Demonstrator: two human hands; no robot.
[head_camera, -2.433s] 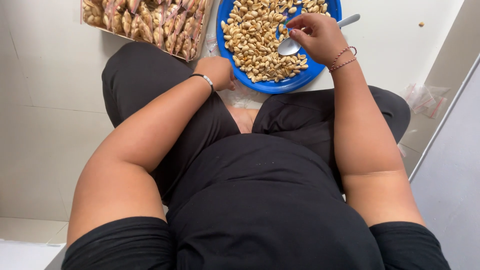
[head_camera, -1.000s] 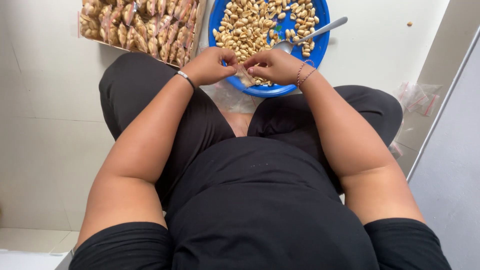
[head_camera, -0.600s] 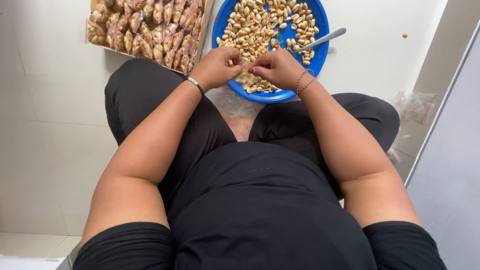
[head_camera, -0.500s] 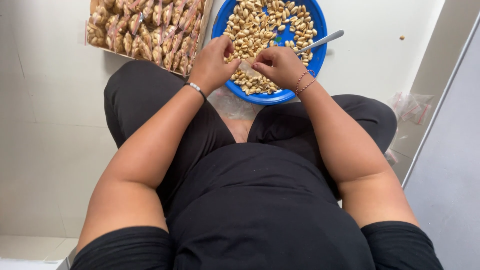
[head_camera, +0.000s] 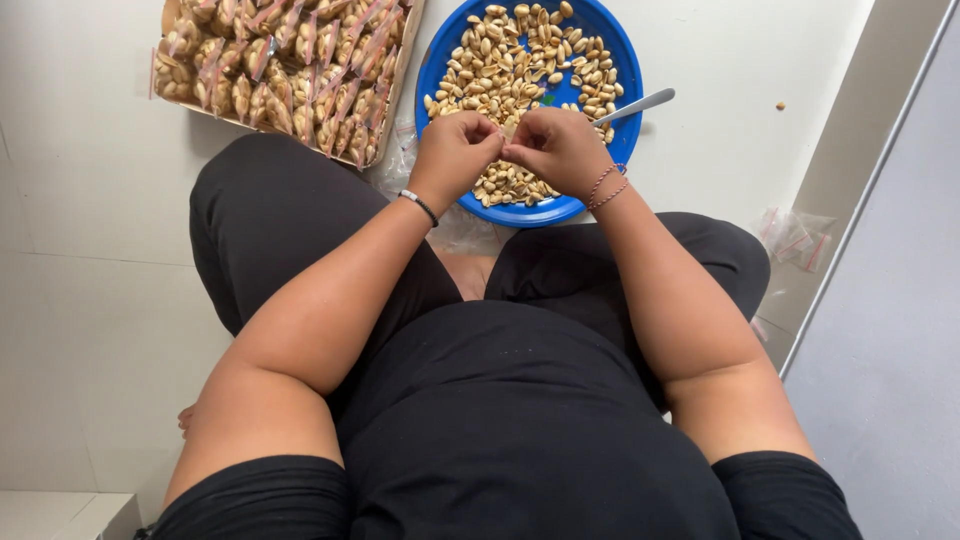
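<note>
Blue bowl (head_camera: 612, 55) of peanuts (head_camera: 505, 70) sits at 12 o'clock on white floor tiles (head_camera: 90, 230). Left hand (head_camera: 456, 155) and right hand (head_camera: 557, 150) are closed, fingertips pinched together over its near rim on something too small to identify. Spoon handle (head_camera: 640, 103) points to 3 o'clock. Tray of packets (head_camera: 285, 65) lies at 10 o'clock.

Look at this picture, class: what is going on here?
A person in black sits on a pale tiled floor. The left hand and right hand meet, fingertips together, over a blue bowl of peanuts; whatever they pinch is too small to tell. A metal spoon rests in the bowl, handle over the rim. To the left, a tray holds small clear bags of nuts. A few empty clear bags lie at the right.
</note>
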